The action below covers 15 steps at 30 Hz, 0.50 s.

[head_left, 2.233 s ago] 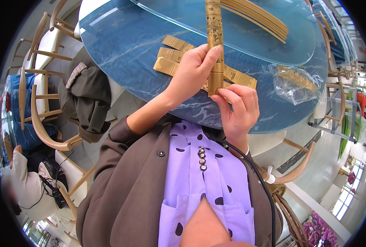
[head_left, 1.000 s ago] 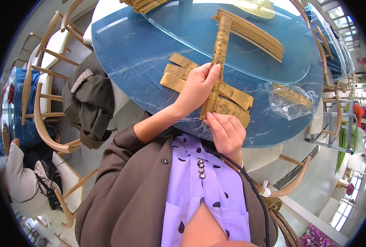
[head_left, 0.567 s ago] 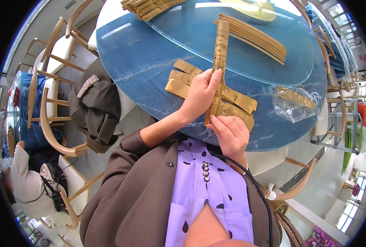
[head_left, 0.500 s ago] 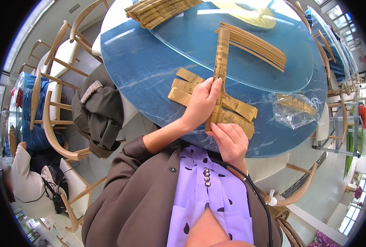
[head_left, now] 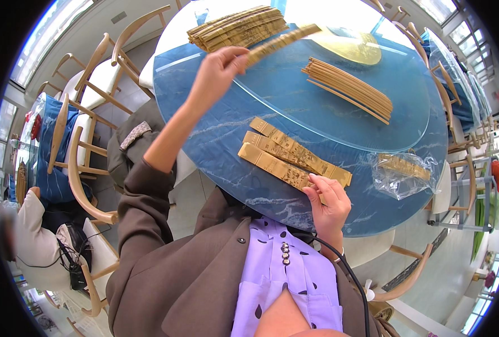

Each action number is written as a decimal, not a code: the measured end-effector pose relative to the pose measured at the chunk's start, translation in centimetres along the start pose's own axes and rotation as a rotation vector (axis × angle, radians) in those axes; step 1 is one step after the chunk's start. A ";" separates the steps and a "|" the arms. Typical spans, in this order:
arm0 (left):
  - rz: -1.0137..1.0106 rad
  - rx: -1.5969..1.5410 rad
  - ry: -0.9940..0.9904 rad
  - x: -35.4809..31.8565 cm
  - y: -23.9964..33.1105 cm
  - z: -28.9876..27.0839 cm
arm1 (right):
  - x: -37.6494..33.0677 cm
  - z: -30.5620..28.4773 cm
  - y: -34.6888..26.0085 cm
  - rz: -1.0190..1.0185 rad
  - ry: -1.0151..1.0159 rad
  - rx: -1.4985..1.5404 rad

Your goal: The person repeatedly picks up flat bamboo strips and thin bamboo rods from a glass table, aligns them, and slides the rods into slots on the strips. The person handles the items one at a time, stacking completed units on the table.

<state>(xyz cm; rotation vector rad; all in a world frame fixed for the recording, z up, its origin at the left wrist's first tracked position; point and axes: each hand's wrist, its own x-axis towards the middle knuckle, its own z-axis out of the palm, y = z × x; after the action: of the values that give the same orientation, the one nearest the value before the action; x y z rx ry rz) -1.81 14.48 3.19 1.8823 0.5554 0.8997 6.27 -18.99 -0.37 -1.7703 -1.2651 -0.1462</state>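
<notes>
The left hand (head_left: 218,70) is pinching one carved bamboo strip (head_left: 280,42) and lifting it far over the tabletop (head_left: 216,106), toward the far stack of strips (head_left: 235,27). The right hand (head_left: 328,205) is pressing flat on the near row of strips (head_left: 289,160), steadying them.

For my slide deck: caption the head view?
Left hand lifts a bamboo slat; right hand rests on flat slats.
</notes>
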 end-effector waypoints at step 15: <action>0.084 0.825 0.155 15.5 -12.2 -8.7 | 1.1 -3.2 2.0 0.076 -0.013 -0.153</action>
<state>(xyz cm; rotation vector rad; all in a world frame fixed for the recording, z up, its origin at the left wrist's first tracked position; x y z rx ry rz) 1.13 35.63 0.25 2.5911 1.0655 0.9557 9.59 -20.65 0.88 -1.9502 -1.2212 -0.1936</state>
